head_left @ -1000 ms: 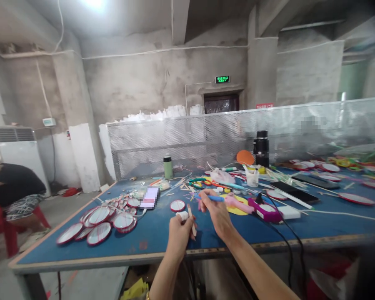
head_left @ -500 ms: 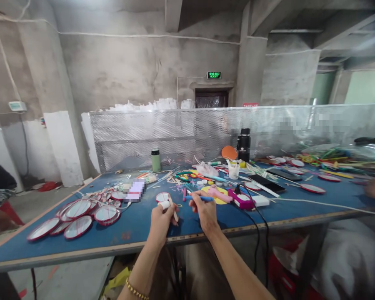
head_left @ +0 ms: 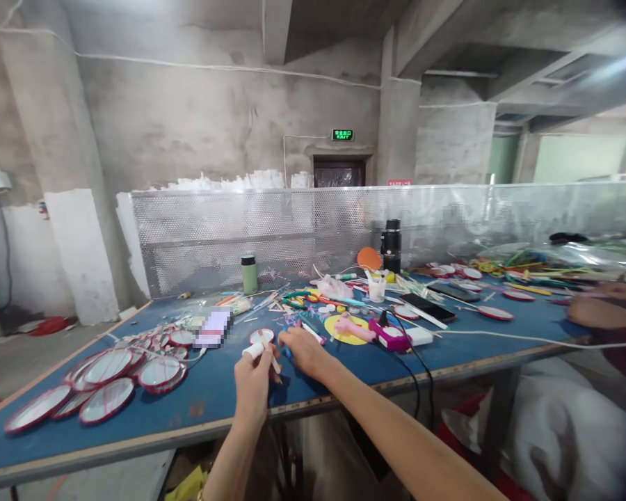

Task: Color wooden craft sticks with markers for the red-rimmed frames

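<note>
Blue tabletop [head_left: 219,376] backed by a silvery perforated metal screen [head_left: 229,229]. Flat pale wooden stick [head_left: 264,341] is pinched in the left hand [head_left: 253,379], fingers closed. Slender blue tool [head_left: 287,350] is gripped by the right hand [head_left: 307,353], mostly hidden by fingers; tip can't be made out. White pieces are held in the translucent plastic cup [head_left: 377,291] beyond the right hand. Contents of the black-lidded green bottle [head_left: 249,278], beyond the left hand, are hidden. Co-worker's hand [head_left: 592,311], far right, is partly cut off.

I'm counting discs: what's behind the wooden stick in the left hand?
Part of a red-rimmed disc shows behind the stick; its covered portion and anything beneath the left hand are hidden.
</note>
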### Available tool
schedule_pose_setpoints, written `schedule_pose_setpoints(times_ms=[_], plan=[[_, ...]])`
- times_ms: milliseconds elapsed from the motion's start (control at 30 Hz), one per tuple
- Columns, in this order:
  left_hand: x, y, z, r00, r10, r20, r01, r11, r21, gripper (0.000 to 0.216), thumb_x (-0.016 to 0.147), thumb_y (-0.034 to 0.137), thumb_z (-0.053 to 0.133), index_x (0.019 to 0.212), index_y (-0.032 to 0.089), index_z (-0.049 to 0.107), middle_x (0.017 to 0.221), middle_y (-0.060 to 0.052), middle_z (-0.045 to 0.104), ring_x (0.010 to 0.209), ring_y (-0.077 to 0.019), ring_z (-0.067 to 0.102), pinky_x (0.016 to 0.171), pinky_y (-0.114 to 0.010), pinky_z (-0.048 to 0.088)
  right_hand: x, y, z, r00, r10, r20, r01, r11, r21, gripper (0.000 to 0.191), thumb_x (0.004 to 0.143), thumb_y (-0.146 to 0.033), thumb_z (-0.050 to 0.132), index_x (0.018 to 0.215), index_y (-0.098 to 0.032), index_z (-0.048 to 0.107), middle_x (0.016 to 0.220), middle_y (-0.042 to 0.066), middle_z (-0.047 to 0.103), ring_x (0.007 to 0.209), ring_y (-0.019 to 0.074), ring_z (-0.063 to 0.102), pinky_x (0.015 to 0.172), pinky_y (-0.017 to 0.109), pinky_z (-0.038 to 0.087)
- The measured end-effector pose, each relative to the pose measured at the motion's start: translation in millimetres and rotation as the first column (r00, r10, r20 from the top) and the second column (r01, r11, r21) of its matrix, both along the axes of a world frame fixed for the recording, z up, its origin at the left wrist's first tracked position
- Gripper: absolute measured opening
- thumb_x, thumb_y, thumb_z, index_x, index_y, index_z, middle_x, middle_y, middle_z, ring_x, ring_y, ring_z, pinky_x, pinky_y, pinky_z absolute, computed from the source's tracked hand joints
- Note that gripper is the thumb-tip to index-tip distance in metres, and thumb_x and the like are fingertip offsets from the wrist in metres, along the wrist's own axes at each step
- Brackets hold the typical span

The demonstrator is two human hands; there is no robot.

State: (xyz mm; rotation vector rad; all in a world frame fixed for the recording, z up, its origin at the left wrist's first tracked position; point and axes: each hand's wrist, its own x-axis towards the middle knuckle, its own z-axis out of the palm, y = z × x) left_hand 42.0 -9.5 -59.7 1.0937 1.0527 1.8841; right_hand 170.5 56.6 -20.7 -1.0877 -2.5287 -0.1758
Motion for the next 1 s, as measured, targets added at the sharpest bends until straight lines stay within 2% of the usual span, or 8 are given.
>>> schedule_pose_setpoints(times_ms=[167,333,533,600,667,767,900,1000], plan=[[2,-3,4.8,1.000,-0.023,-0.004,0.023,0.999,-0.022,0.039,0.070,0.048,0.072,0.081,0.010,0.068,0.065,-0.002,0.065,0.046,-0.0119,0.055,0.040,-0.022,0.043,3,33,34.1,0.995,-0.040,-0.087,0.043,0.999,0.033,0.043,0.071,0.001,0.058,0.107,-0.022,0.068,0.103,0.006,0.071,0.100,0.0212,0.062,0.078,0.024,0.040],[3,-3,7.3,0.995,-0.078,-0.054,0.074,0.995,-0.068,0.033,0.071,0.043,0.070,0.077,0.011,0.067,0.060,-0.001,0.065,0.041,-0.0115,0.054,0.040,-0.022,0.044,-2,68,56.9,0.969,-0.133,-0.207,0.139,0.990,0.012,0.036,0.073,0.003,0.054,0.094,-0.019,0.074,0.088,0.006,0.075,0.091,0.0233,0.068,0.077,0.025,0.042],[5,0,5.7,0.981,-0.139,-0.135,0.123,0.985,-0.120,0.025,0.071,0.037,0.068,0.070,0.012,0.064,0.054,-0.001,0.064,0.038,-0.0125,0.054,0.038,-0.022,0.043,6,31,54.5,0.877,-0.075,-0.474,0.102,0.994,0.032,0.031,0.095,-0.018,0.042,0.115,-0.020,0.065,0.103,0.006,0.073,0.079,0.0154,0.069,0.075,0.026,0.050],[6,0,5.2,0.974,-0.178,-0.141,0.164,0.980,-0.110,0.025,0.071,0.037,0.068,0.072,0.012,0.065,0.055,-0.002,0.064,0.039,-0.0126,0.055,0.038,-0.022,0.045,12,-1,48.0,0.652,0.081,-0.754,-0.172,0.984,-0.043,0.033,0.097,-0.030,0.042,0.119,-0.020,0.063,0.097,0.006,0.072,0.060,0.0131,0.066,0.059,0.024,0.052],[7,0,5.3,0.961,-0.236,-0.145,0.223,0.970,-0.099,0.027,0.071,0.038,0.068,0.075,0.011,0.066,0.058,-0.002,0.065,0.042,-0.0129,0.057,0.039,-0.022,0.046,18,-32,38.1,0.450,0.098,-0.888,-0.351,0.933,-0.075,0.035,0.096,-0.040,0.046,0.118,-0.020,0.063,0.085,0.004,0.072,0.054,0.0127,0.063,0.053,0.025,0.051],[7,-1,6.0,0.941,-0.301,-0.153,0.287,0.952,-0.110,0.031,0.069,0.041,0.069,0.076,0.011,0.066,0.059,-0.003,0.066,0.046,-0.0139,0.060,0.041,-0.022,0.048,21,-57,18.1,0.244,0.048,-0.969,-0.376,0.925,-0.049,0.032,0.089,-0.043,0.058,0.106,-0.018,0.069,0.069,0.000,0.065,0.044,0.0082,0.052,0.043,0.021,0.044],[7,-2,8.0,0.931,-0.328,-0.161,0.309,0.942,-0.131,0.033,0.067,0.043,0.071,0.074,0.011,0.065,0.058,-0.003,0.066,0.046,-0.0139,0.059,0.042,-0.023,0.049,15,-56,-6.6,0.056,-0.116,-0.992,-0.357,0.925,-0.128,0.034,0.080,-0.048,0.068,0.080,-0.014,0.070,0.051,-0.004,0.054,0.034,0.0055,0.040,0.032,0.018,0.030],[7,-4,10.7,0.932,-0.309,-0.189,0.290,0.949,-0.120,0.031,0.068,0.042,0.071,0.073,0.012,0.066,0.056,-0.002,0.065,0.044,-0.0129,0.058,0.042,-0.022,0.047,12,-53,-15.0,0.051,-0.132,-0.990,-0.363,0.921,-0.142,0.033,0.077,-0.046,0.070,0.083,-0.014,0.069,0.054,-0.002,0.061,0.035,0.0075,0.046,0.033,0.019,0.035]])
